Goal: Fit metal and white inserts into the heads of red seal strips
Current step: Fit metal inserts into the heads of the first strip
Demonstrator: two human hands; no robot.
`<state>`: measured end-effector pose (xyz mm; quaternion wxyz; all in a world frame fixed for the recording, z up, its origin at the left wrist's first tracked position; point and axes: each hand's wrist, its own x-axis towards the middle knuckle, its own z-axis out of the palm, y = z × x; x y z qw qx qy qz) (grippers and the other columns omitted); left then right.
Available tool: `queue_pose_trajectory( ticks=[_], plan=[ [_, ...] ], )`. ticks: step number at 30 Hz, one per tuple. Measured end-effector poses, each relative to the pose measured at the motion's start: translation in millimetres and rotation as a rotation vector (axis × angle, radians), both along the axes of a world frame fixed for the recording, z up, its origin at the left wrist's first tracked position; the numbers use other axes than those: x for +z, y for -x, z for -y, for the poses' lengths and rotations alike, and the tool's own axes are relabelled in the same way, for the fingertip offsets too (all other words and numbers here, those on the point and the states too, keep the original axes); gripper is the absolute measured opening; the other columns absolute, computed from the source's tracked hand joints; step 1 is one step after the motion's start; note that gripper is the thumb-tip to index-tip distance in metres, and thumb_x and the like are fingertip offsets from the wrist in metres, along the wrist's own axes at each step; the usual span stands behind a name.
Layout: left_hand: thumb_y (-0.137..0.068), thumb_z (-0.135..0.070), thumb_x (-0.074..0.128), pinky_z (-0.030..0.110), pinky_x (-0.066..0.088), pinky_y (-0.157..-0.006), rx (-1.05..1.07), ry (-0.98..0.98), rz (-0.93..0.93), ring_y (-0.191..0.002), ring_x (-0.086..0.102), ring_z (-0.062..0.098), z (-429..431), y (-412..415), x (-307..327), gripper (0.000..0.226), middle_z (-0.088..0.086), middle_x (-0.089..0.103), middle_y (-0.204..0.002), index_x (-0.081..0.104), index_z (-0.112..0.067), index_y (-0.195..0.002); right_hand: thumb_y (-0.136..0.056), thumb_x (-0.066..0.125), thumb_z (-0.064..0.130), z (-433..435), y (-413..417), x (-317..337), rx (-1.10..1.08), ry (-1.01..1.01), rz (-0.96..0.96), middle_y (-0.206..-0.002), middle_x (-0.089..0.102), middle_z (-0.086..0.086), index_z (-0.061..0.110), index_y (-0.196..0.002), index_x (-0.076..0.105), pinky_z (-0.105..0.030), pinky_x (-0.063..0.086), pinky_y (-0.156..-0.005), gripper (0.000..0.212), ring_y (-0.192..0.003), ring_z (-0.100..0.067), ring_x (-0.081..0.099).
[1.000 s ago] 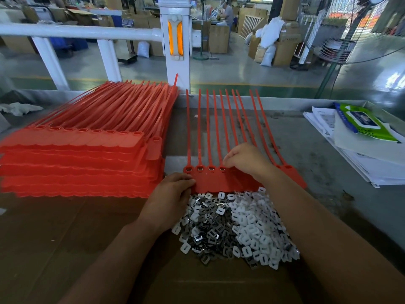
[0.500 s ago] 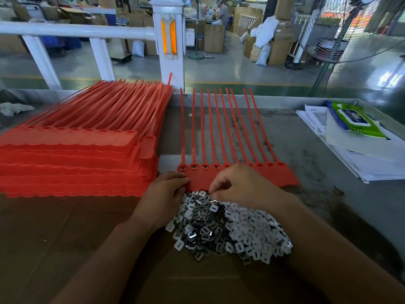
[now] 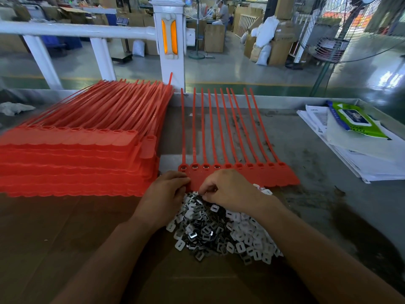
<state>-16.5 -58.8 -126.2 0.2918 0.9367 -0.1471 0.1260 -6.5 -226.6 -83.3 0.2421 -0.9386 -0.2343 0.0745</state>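
Illumination: bright, diffuse, strongest from upper right. Glare marks the glossy grey-green concrete floor [image 3: 241, 71]. Soft shadow darkens the worn grey metal tabletop [image 3: 317, 172] at lower right. Wide-angle distortion bows the white painted railing [image 3: 76, 31]; frame edges soften.

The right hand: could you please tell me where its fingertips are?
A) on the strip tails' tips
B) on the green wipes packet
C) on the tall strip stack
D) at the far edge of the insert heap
D: the right hand curls its fingers down onto the insert heap, just beside the heads of the strip row.
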Motion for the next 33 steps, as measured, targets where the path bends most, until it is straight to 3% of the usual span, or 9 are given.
queue_pose_trajectory(
  ticks=[10, 15, 20, 26, 30, 33],
  plan=[
    [-0.091, -0.009, 0.051, 0.009, 0.024, -0.093, -0.005, -0.017, -0.002, -0.117, 0.046, 0.011, -0.3, -0.6, -0.5, 0.031, 0.000, 0.054, -0.128, 0.061, -0.011, -0.120, -0.085, 0.062, 0.016, -5.0, -0.9, 0.0, 0.027, 0.118, -0.012, -0.104, 0.065, 0.002, 0.016, -0.098, 0.070, -0.029, 0.049, -0.086, 0.015, -0.094, -0.011, 0.059],
    [-0.091, -0.008, 0.052, 0.007, 0.023, -0.091, -0.008, -0.015, -0.001, -0.117, 0.047, 0.010, -0.6, -0.3, -0.3, 0.031, 0.000, 0.054, -0.127, 0.061, -0.011, -0.120, -0.089, 0.057, 0.015, -6.5, -0.9, 1.6, 0.069, 0.197, -0.032, -0.108, 0.059, -0.001, 0.012, -0.100, 0.064, -0.025, 0.041, -0.079, 0.013, -0.093, -0.011, 0.051],
    [-0.092, -0.009, 0.050, 0.005, 0.021, -0.089, -0.010, -0.015, -0.003, -0.117, 0.045, 0.009, -0.6, 0.6, 0.6, 0.031, -0.001, 0.053, -0.129, 0.060, -0.011, -0.121, -0.086, 0.056, 0.012, -6.5, 1.7, 4.5, 0.127, 0.224, -0.032, -0.094, 0.047, 0.003, 0.019, -0.084, 0.052, -0.026, 0.038, -0.074, 0.009, -0.088, -0.012, 0.046],
    [-0.092, -0.008, 0.050, 0.008, 0.024, -0.092, -0.020, -0.008, -0.009, -0.118, 0.046, 0.010, 0.1, 1.5, 3.2, 0.031, 0.000, 0.053, -0.129, 0.060, -0.010, -0.121, -0.086, 0.054, 0.003, -1.0, 1.8, 4.6, 0.084, 0.032, -0.098, -0.076, 0.047, 0.012, 0.017, -0.082, 0.048, -0.018, 0.038, -0.062, 0.016, -0.077, -0.008, 0.047],
    [-0.092, -0.009, 0.049, 0.011, 0.026, -0.093, -0.016, 0.004, -0.013, -0.118, 0.045, 0.009, 0.1, 1.9, 3.3, 0.031, -0.001, 0.052, -0.129, 0.060, -0.011, -0.121, -0.088, 0.058, 0.009, 4.6, -0.5, 7.5, 0.039, -0.098, -0.136, -0.082, 0.050, 0.017, 0.016, -0.102, 0.061, -0.005, 0.038, -0.063, 0.015, -0.076, 0.004, 0.048],
    [-0.092, -0.009, 0.050, 0.012, 0.027, -0.094, -0.013, 0.006, -0.016, -0.117, 0.045, 0.009, 0.2, 1.7, 3.2, 0.030, -0.001, 0.053, -0.128, 0.061, -0.011, -0.120, -0.087, 0.060, 0.010, 8.5, -2.4, 10.3, 0.036, -0.141, -0.113, -0.074, 0.053, 0.019, 0.015, -0.089, 0.065, 0.000, 0.038, -0.061, 0.007, -0.066, 0.010, 0.051]
  ],
)
